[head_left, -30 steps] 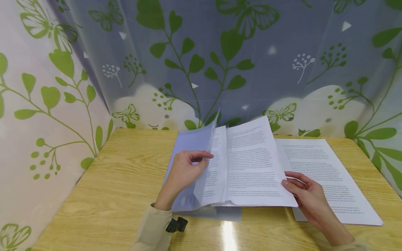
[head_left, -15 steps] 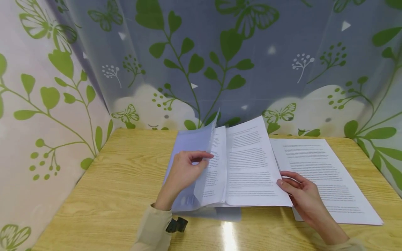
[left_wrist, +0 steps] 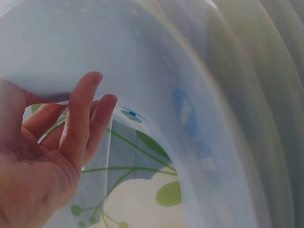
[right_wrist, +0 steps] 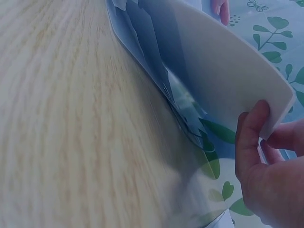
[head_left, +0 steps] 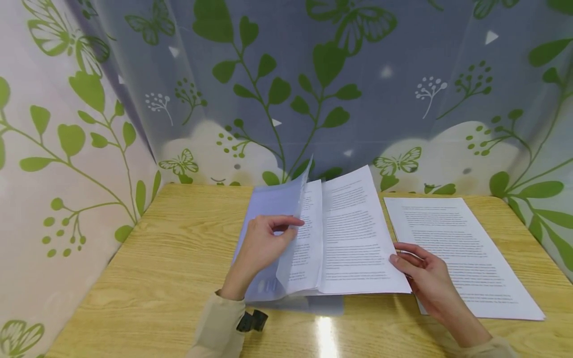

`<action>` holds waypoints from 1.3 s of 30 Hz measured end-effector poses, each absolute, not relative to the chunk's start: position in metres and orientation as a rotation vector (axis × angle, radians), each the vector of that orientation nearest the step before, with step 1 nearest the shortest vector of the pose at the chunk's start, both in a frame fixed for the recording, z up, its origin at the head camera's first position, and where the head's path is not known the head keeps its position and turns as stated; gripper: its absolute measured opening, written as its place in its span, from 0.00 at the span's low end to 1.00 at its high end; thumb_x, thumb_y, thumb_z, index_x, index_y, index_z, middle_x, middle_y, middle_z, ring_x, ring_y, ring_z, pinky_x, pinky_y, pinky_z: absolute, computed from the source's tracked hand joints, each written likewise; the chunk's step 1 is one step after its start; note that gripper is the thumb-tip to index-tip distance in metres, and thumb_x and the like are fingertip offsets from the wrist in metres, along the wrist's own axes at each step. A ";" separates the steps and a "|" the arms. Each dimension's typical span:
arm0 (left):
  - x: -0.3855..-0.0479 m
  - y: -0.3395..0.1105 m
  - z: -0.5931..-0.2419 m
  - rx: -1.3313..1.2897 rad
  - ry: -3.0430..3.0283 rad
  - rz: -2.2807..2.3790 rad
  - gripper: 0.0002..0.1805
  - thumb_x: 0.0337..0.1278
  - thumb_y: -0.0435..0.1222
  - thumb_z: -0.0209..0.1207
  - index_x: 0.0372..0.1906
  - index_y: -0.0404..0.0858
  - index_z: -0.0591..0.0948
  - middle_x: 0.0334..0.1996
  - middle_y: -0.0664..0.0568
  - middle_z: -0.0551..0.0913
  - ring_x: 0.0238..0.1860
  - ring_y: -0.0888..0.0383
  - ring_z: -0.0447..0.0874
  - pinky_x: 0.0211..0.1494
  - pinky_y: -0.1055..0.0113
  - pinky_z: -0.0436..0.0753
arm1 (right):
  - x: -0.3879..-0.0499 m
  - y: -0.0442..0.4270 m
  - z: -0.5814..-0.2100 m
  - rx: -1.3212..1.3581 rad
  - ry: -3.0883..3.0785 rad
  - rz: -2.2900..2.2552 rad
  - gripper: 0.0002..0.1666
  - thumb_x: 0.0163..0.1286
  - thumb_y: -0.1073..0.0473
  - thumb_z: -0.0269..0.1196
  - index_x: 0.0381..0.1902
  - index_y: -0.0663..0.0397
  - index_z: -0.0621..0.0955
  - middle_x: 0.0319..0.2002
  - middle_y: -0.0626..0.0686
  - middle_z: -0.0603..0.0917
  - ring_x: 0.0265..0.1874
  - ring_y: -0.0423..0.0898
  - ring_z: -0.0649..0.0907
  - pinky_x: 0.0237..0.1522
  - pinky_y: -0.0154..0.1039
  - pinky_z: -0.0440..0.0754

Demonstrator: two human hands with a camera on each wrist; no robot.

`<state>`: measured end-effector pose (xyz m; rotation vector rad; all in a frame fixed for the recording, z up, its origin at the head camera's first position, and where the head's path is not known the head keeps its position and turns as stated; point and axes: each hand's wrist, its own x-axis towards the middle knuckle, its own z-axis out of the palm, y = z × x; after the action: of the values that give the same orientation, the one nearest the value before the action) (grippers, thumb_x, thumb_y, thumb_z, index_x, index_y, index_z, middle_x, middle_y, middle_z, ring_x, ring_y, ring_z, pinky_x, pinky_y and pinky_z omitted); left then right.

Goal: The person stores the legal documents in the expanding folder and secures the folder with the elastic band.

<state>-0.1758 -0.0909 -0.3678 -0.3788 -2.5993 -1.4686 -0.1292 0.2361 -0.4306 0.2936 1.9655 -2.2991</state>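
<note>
A translucent bluish plastic folder (head_left: pixel 273 201) lies left of centre on the table with its cover raised. My left hand (head_left: pixel 264 243) pinches the edge of that cover between thumb and fingers; the left wrist view shows the same hand (left_wrist: pixel 57 152) against the curved plastic. Printed sheets (head_left: pixel 353 233) reach into the folder, their left part behind the clear cover. At their lower right edge, my right hand (head_left: pixel 431 278) grips the sheets. From the right wrist, the stack (right_wrist: pixel 228 66) appears lifted and bowed off the table, thumb and fingers on its corner.
A second stack of printed paper (head_left: pixel 461 243) lies flat at the right, partly under my right forearm. Wooden tabletop (head_left: pixel 156 278) stretches to the left. A patterned curtain (head_left: pixel 286 89) hangs behind the table and along both sides.
My right hand has moved a little left, carrying the held sheets further toward the folder. More of the second stack's left edge shows. The left hand has stayed still.
</note>
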 end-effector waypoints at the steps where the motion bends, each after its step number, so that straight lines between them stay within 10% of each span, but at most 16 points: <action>1: -0.176 -0.091 -0.368 -0.376 -2.601 -1.470 0.12 0.59 0.33 0.61 0.39 0.48 0.93 0.43 0.59 0.92 0.46 0.59 0.91 0.39 0.67 0.78 | -0.129 0.236 -0.430 0.299 1.966 -2.296 0.16 0.71 0.64 0.66 0.45 0.33 0.85 0.35 0.39 0.88 0.34 0.35 0.87 0.35 0.33 0.86; 39: -0.176 -0.090 -0.370 -0.354 -2.603 -1.477 0.11 0.59 0.32 0.62 0.41 0.45 0.93 0.43 0.57 0.92 0.47 0.57 0.91 0.42 0.66 0.79 | -0.132 0.218 -0.430 0.305 1.919 -2.242 0.14 0.71 0.62 0.67 0.51 0.41 0.82 0.36 0.40 0.88 0.36 0.37 0.88 0.36 0.34 0.87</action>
<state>-0.1763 -0.0901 -0.3699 -0.3538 -2.6027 -1.4765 -0.1323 0.2184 -0.4304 0.3050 1.9193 -2.2420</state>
